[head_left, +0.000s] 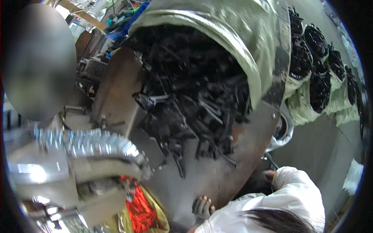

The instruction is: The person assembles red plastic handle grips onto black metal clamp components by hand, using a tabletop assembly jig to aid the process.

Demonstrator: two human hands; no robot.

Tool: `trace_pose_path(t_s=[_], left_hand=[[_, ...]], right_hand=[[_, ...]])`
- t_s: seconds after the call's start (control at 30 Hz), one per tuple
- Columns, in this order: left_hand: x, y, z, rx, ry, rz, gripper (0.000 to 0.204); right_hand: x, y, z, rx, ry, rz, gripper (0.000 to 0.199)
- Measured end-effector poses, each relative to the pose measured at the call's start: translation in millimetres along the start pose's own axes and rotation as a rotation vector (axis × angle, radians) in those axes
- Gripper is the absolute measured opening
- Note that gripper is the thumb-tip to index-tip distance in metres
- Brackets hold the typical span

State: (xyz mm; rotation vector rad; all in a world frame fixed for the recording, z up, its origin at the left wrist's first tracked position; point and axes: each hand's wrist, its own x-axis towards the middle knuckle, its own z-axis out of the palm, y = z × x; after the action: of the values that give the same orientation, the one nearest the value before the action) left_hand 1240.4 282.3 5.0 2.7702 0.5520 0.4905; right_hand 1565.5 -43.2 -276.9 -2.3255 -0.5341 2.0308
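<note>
My left hand point(202, 208), in a grey glove with bare fingertips, is over the near part of a metal table point(182, 190). Its fingers are slightly bent and a little apart, and nothing shows in them. My right hand point(269, 174) is just past the table's right edge, by a dark green cord point(272, 161); the white sleeve hides most of its fingers. On the table beyond, a heap of black plastic pieces point(186, 105) spills from the mouth of a pale green woven sack point(233, 27) lying on its side. Dark hair hangs over my sleeve.
A shiny ribbed hose point(89, 141) and a blurred machine point(42, 174) stand at left. Near it, a yellow bag point(161, 211) holds red pieces point(142, 213). Several sacks of black pieces point(318, 89) stand on the floor at right. Beside the table is a white-rimmed container point(285, 132).
</note>
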Motion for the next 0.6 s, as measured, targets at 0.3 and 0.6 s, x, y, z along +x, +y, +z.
trace_pose_path(t_s=[0.3, 0.6], left_hand=[[79, -46, 23, 0.054, 0.041, 0.070, 0.030], [148, -98, -20, 0.099, 0.072, 0.218, 0.030]], right_hand=[[-4, -131, -68, -0.145, 0.046, -0.255, 0.036], [-106, -429, -37, -0.231, 0.103, -0.539, 0.035]])
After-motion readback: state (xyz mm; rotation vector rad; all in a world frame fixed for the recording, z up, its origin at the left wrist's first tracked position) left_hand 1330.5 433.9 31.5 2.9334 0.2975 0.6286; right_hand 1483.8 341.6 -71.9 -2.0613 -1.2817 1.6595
